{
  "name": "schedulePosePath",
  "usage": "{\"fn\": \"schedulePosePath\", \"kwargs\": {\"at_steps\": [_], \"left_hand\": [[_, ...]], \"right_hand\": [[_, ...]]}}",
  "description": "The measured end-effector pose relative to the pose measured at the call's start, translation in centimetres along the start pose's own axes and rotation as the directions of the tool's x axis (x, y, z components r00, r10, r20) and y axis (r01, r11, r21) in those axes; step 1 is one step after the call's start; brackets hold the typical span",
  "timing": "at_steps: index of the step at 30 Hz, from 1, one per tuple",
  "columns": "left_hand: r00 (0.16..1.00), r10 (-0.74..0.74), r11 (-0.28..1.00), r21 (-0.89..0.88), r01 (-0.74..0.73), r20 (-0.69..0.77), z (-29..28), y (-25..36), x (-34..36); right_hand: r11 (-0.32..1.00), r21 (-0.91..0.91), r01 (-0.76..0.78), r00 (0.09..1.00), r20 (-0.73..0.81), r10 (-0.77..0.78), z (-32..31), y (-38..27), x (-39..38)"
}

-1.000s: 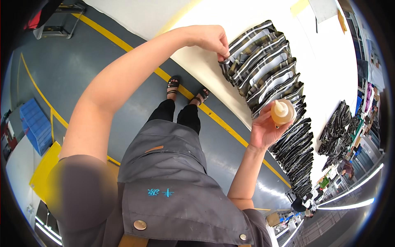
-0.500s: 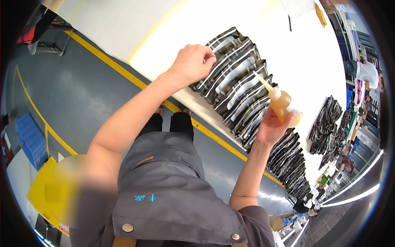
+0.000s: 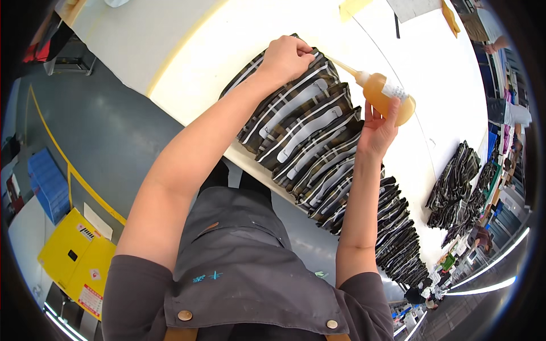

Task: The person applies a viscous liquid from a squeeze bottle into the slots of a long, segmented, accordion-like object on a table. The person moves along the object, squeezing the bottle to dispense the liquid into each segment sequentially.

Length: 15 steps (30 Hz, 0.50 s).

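A long row of overlapping plaid cloth pieces (image 3: 307, 129), dark with white stripes and pale grey patches, runs along the near edge of the white table (image 3: 409, 51). At the far-left end of the row my left hand (image 3: 287, 59) is closed, its thumb and fingers pinched at the far edge of a plaid piece. My right hand (image 3: 378, 132) holds a squeeze bottle (image 3: 382, 91) of amber liquid from below. The bottle is tilted, and its long thin nozzle points left, its tip close to the cloth edge beside my left fingers.
Another heap of plaid cloth (image 3: 455, 184) lies farther right on the table. A yellow cabinet (image 3: 74, 258) and a blue crate (image 3: 50, 184) stand on the floor at left. Other people are at the far right. A grey sheet (image 3: 418, 8) lies at the table's far side.
Both hands have moved farther away over the cloth, my left hand now at the far edge of a piece. The bottle has tipped lower, its nozzle now near the left fingers.
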<state>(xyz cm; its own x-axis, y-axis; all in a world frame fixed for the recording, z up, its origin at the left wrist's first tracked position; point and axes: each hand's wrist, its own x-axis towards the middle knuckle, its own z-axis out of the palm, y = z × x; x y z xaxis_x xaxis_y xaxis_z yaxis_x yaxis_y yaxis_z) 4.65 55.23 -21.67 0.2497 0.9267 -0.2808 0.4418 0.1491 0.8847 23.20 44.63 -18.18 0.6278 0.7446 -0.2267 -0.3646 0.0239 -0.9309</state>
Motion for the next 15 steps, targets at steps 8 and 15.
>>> {"fn": "schedulePosePath", "kwargs": {"at_steps": [8,15], "left_hand": [[0.968,-0.185,0.946,-0.234,0.222,0.171,-0.3,-0.2,-0.2],[0.94,-0.219,0.905,-0.305,0.297,0.262,-0.7,-0.4,-0.5]], "right_hand": [[0.997,-0.031,-0.069,0.997,0.032,0.07,1.0,0.3,2.4],[0.993,-0.064,-0.101,0.993,0.058,0.105,1.4,0.3,3.4]]}}
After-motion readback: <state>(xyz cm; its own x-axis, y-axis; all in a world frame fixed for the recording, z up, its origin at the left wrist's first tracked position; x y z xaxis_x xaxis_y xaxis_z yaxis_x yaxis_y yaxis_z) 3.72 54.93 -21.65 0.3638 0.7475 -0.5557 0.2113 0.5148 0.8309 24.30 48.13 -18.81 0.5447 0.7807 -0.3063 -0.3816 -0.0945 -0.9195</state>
